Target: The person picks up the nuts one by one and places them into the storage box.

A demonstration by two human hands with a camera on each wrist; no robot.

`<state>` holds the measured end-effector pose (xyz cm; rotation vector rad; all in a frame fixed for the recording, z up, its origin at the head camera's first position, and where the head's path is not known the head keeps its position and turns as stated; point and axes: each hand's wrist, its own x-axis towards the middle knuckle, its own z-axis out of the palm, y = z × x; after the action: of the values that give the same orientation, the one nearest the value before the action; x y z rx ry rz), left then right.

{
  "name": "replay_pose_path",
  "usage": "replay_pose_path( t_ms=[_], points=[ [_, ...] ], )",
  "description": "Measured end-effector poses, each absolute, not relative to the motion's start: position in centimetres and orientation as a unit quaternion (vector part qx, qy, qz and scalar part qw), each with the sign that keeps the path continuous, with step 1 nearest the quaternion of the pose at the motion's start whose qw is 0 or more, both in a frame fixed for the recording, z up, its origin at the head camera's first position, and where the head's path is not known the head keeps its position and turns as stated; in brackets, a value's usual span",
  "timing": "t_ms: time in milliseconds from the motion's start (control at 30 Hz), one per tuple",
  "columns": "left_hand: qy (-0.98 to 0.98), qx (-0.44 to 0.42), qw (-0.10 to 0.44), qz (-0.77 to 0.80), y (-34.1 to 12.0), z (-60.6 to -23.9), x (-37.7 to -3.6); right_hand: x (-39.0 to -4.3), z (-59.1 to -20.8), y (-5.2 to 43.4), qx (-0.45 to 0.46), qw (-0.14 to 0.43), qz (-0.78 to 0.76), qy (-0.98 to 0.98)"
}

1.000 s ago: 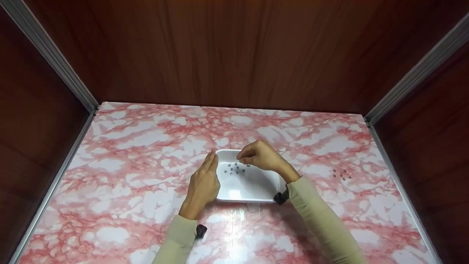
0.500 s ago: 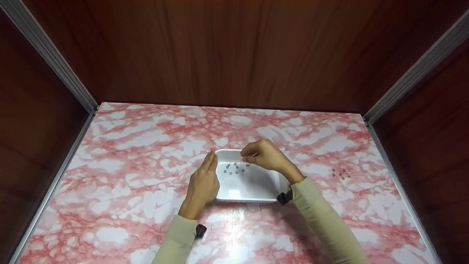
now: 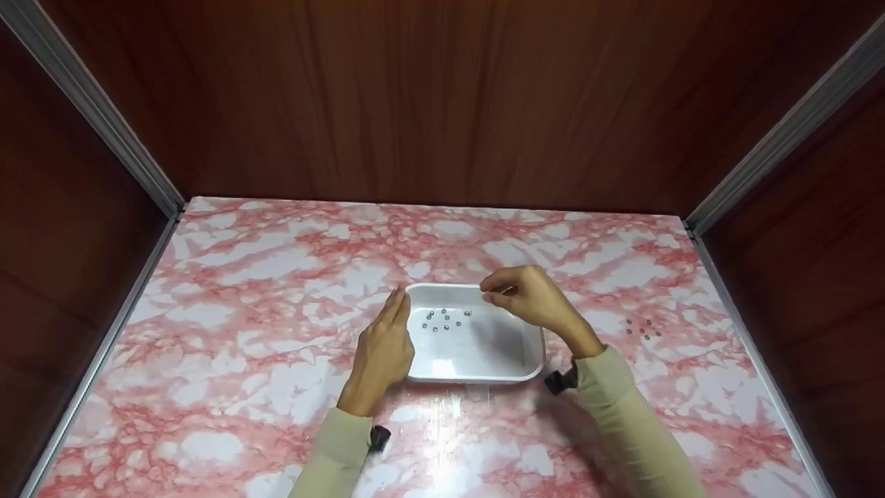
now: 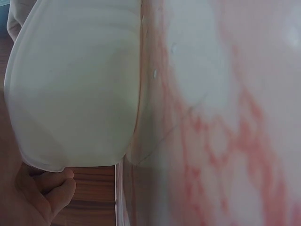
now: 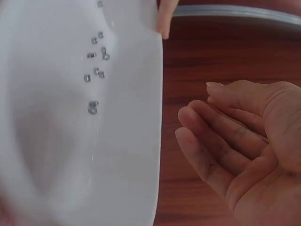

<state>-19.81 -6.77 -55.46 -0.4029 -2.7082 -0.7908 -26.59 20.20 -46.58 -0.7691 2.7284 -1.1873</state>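
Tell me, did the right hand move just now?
Yes. The right hand slid rightward over the white tray, away from the small metal pieces and the left hand.

The tray (image 3: 477,373) is plain white, and the small nuts (image 3: 444,319) inside it are shiny silver-grey. A second cluster of nuts (image 3: 641,330), right of the tray, is dark grey. The tabletop (image 3: 242,311) under the tray shows a pink-and-white marbled pattern. Behind the tray, the wall panels (image 3: 442,97) are dark reddish-brown wood grain, edged with silver strips (image 3: 90,104). Both sleeves (image 3: 339,449) are pale beige.
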Motion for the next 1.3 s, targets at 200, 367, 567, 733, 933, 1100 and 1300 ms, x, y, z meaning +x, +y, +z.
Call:
replay_pose_path(
  t_ms=[200,367,567,733,933,1100,1300],
  points=[
    [-0.940,-0.140,0.141,-0.276,-6.8,-55.4,-19.8,-25.8,-47.0,23.3,-0.224,0.011,-0.395,0.891],
    [-0.940,-0.142,0.151,-0.272,-6.7,-55.5,-19.9,-24.8,-47.3,26.6,-0.193,-0.014,-0.402,0.895],
    [-0.941,-0.137,0.142,-0.277,-6.8,-55.4,-19.9,-23.6,-47.8,30.3,-0.153,-0.031,-0.368,0.917],
    [-0.940,-0.135,0.133,-0.282,-6.8,-55.4,-19.8,-22.7,-48.8,33.0,-0.146,-0.045,-0.327,0.933],
    [-0.938,-0.138,0.151,-0.279,-6.8,-55.5,-19.8,-21.5,-49.9,35.9,-0.122,-0.021,-0.307,0.944],
    [-0.937,-0.138,0.155,-0.279,-6.8,-55.5,-19.9,-20.9,-50.9,37.6,-0.111,0.004,-0.292,0.950],
    [-0.937,-0.144,0.163,-0.273,-6.7,-55.6,-19.9,-20.7,-52.0,39.1,-0.110,-0.007,-0.254,0.961]
  ],
)
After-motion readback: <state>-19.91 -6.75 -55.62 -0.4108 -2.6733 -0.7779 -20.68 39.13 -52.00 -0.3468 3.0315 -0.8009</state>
